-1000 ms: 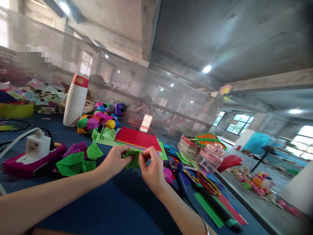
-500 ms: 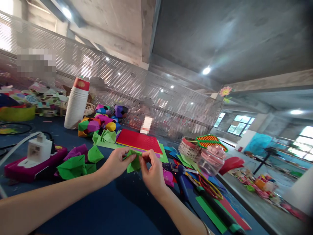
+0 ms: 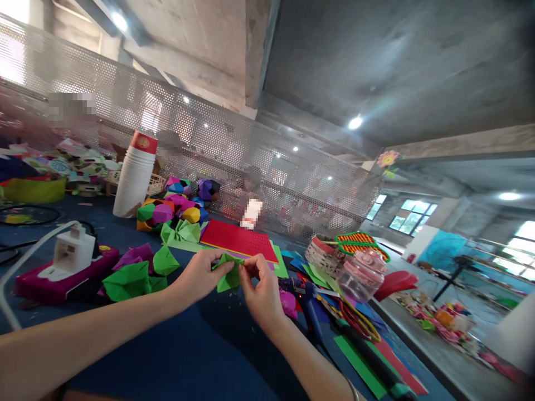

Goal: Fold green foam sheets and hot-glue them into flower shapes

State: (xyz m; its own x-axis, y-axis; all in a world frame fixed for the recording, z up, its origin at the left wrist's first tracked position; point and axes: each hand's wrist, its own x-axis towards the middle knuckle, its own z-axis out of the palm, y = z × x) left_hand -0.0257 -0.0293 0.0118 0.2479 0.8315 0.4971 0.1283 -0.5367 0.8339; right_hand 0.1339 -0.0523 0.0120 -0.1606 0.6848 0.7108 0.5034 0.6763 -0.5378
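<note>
Between my two hands, above the blue table (image 3: 188,351), is a small folded green paper piece (image 3: 228,277). My left hand (image 3: 200,281) pinches its left side, and my right hand (image 3: 262,289) pinches its right edge with thumb and fingertips. Folded green pieces (image 3: 129,282) and purple ones (image 3: 136,255) lie left of my left hand. Behind my hands is a stack of red paper (image 3: 238,239). A blue glue gun (image 3: 308,301) rests just right of my right hand, beside a pink folded piece (image 3: 288,303).
At left stand a purple power strip (image 3: 67,275) with a white plug and a stack of paper cups (image 3: 134,175). Colourful paper balls (image 3: 171,209) sit behind. To the right are a woven basket (image 3: 321,255), a clear pink-lidded jar (image 3: 363,275), scissors (image 3: 363,323) and a dark-handled tool (image 3: 376,359).
The view has shifted slightly, so objects at the left appear a little further right. Both hands keep their pinch on the green paper.
</note>
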